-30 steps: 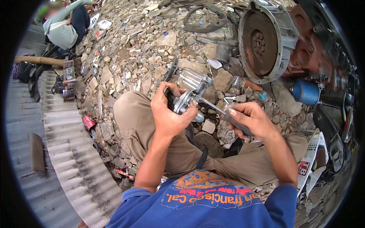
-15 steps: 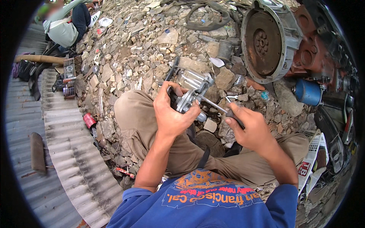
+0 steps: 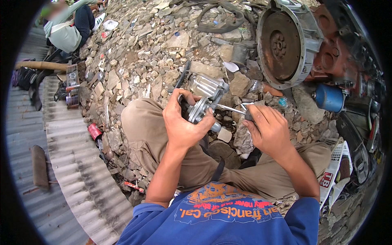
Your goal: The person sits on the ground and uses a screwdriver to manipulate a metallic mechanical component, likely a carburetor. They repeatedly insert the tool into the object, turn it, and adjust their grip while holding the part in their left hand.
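My left hand [image 3: 176,122] is closed round a grey metal engine part [image 3: 198,112] with a round ribbed body, held above my crossed legs. A clear bowl [image 3: 202,85] sits at its far end, and a dark arm [image 3: 182,75] sticks up beside my left fingers. In my right hand [image 3: 270,130] is a screwdriver [image 3: 230,109], its dark handle pinched between thumb and fingers. The steel shaft runs leftward to the metal body by my left fingertips. Exactly where its tip meets the part is hard to make out.
Loose stones cover the ground ahead. At right stand a large round metal housing [image 3: 304,53], a reddish engine block [image 3: 331,59] and a blue cylinder [image 3: 330,98]. Corrugated sheets [image 3: 77,163] lie at left, near a red can [image 3: 94,131]. Another person [image 3: 67,34] sits far left.
My right hand has turned, and its fingers now lie over the screwdriver handle, which sits slightly higher. My left hand keeps its hold on the engine part, nearly in place.
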